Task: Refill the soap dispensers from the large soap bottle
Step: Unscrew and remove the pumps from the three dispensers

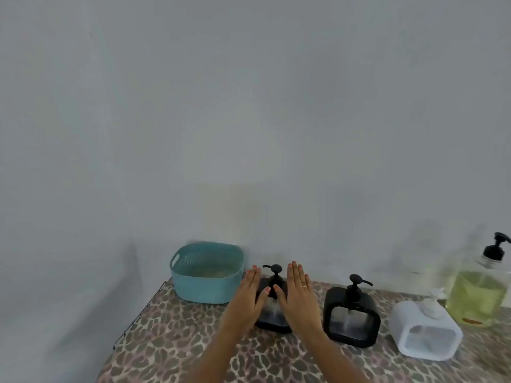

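Hands: left hand (249, 295) and right hand (297, 293) flat, fingers extended, flanking the first dispenser (272, 313); grip unclear.
Advice: steady the base, unscrew the pump (273, 275).
Source: soap bottle (478, 294) far right.

- Two black soap dispensers with black pumps: the first black dispenser (272, 313) at the table's centre, the second black dispenser (351, 317) at 3 o'clock from it.
- One white soap dispenser (427, 331), further toward 3 o'clock.
- One large soap bottle (479, 293) of yellow liquid, at 1 o'clock from the white one.
- One teal basket (206, 272), at 10 o'clock from the centre.
- Two hands: left hand (249, 295), right hand (298, 294).
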Demonstrator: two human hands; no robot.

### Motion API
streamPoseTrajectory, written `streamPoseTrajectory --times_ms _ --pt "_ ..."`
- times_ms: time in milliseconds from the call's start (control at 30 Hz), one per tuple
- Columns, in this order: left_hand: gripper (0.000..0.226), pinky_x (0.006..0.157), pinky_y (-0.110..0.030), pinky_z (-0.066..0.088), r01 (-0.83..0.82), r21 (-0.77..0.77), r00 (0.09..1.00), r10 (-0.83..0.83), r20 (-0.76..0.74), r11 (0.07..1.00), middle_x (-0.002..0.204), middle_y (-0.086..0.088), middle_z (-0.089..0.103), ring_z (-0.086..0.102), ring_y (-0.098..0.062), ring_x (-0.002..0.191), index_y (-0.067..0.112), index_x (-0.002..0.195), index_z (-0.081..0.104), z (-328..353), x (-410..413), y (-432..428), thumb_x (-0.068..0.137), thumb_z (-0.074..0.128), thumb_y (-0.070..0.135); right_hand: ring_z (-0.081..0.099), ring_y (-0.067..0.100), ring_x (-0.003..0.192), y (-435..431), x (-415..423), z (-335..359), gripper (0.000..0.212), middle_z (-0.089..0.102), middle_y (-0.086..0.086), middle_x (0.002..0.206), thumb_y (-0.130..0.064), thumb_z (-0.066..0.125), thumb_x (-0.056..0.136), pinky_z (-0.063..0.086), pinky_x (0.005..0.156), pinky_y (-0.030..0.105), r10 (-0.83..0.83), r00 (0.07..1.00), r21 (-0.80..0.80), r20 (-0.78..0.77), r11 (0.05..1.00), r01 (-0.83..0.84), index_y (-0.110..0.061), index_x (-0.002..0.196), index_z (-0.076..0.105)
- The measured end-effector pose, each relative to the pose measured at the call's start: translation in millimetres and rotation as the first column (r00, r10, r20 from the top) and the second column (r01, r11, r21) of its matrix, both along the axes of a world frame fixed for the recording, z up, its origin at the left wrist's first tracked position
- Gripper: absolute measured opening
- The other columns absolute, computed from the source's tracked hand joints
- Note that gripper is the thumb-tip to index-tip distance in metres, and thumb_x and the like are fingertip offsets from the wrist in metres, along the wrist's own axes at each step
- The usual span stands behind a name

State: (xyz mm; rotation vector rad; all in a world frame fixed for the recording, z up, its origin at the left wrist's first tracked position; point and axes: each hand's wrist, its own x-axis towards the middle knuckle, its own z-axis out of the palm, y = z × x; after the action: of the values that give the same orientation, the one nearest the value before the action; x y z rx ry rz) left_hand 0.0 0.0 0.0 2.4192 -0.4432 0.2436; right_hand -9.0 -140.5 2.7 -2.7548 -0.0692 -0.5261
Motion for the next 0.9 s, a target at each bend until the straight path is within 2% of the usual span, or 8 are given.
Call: streamPoseTrajectory --times_ms 67,167,233,300,400,500,667,900 --pt "0.057 0.116 -0.023 0.007 0.056 -0.044 0.995 -0.059 -0.080 0.997 0.155 0.001 0.007 0.004 -0.007 0.142 0.017 0.145 0.009 -4.4 8.9 3.7 0.096 0.031 0.038 -0.012 0.011 0.142 3.3 0.7 4.9 0.138 -0.004 0.004 0.157 -0.073 -0.048 0.034 -0.013 0.107 0.020 0.045 0.995 0.074 -0.093 0.996 -0.039 -0.009 0.147 -0.003" --pt "0.060 0.114 -0.021 0.011 0.111 -0.030 0.984 -0.114 -0.135 0.993 0.154 0.001 0.014 0.011 -0.007 0.141 0.017 0.144 0.013 -9.2 20.7 7.9 0.094 0.034 0.042 0.014 0.015 0.144 5.9 6.2 0.7 0.134 0.021 0.003 0.154 -0.080 -0.037 0.046 0.000 0.114 0.022 0.050 0.996 0.127 -0.078 0.991 -0.040 -0.012 0.146 0.021" --pt "0.060 0.111 -0.017 0.016 0.153 -0.051 0.975 -0.159 -0.153 0.987 0.151 0.002 0.022 0.020 -0.007 0.138 0.017 0.143 0.019 -10.5 24.3 7.7 0.092 0.039 0.043 0.035 0.018 0.134 9.7 5.1 1.0 0.096 0.043 0.002 0.142 -0.077 -0.002 0.077 0.020 0.113 0.026 0.047 0.996 0.186 -0.078 0.982 -0.032 -0.015 0.138 0.038" --pt "0.058 0.105 -0.011 0.020 0.190 -0.076 0.969 -0.199 -0.148 0.979 0.146 0.003 0.031 0.028 -0.003 0.131 0.018 0.140 0.027 -9.2 28.7 8.9 0.090 0.047 0.039 0.050 0.018 0.118 10.4 8.6 3.4 0.054 0.056 0.001 0.127 -0.054 0.034 0.093 0.034 0.101 0.027 0.020 0.997 0.199 -0.080 0.980 -0.003 -0.016 0.129 0.048" --pt "0.055 0.107 -0.016 0.026 0.204 -0.089 0.969 -0.214 -0.125 0.975 0.140 -0.002 0.041 0.036 -0.010 0.129 0.014 0.135 0.037 -8.8 36.3 10.6 0.085 0.059 0.021 0.054 0.018 0.105 10.1 14.7 6.4 0.044 0.058 0.001 0.114 -0.047 0.055 0.087 0.040 0.090 0.026 -0.003 0.999 0.240 -0.050 0.971 0.015 -0.015 0.117 0.056" --pt "0.055 0.109 -0.024 0.031 0.198 -0.137 0.970 -0.214 -0.114 0.971 0.135 -0.006 0.048 0.042 -0.016 0.127 0.010 0.130 0.046 -11.2 43.9 15.0 0.079 0.066 0.012 0.050 0.019 0.102 13.1 17.8 10.6 0.041 0.055 0.003 0.106 -0.045 0.062 0.082 0.039 0.084 0.024 -0.006 0.998 0.304 -0.066 0.952 0.026 -0.012 0.107 0.060" --pt "0.052 0.098 -0.010 0.030 0.211 -0.108 0.972 -0.220 -0.078 0.971 0.132 -0.008 0.053 0.047 -0.017 0.124 0.007 0.126 0.051 -6.3 48.8 14.9 0.077 0.068 0.011 0.053 0.023 0.098 11.0 28.9 18.7 0.034 0.059 0.012 0.103 -0.030 0.068 0.082 0.029 0.071 0.013 0.065 0.988 0.393 -0.139 0.919 -0.005 -0.002 0.101 0.066" --pt "0.052 0.094 -0.014 0.036 0.219 -0.099 0.972 -0.225 -0.064 0.971 0.129 -0.009 0.056 0.054 -0.021 0.117 0.007 0.126 0.050 -7.4 43.5 14.1 0.077 0.068 0.010 0.055 0.025 0.101 8.2 28.3 20.6 0.032 0.060 0.013 0.109 -0.026 0.068 0.082 0.036 0.078 0.019 0.096 0.983 0.393 -0.158 0.919 -0.027 -0.001 0.103 0.066"
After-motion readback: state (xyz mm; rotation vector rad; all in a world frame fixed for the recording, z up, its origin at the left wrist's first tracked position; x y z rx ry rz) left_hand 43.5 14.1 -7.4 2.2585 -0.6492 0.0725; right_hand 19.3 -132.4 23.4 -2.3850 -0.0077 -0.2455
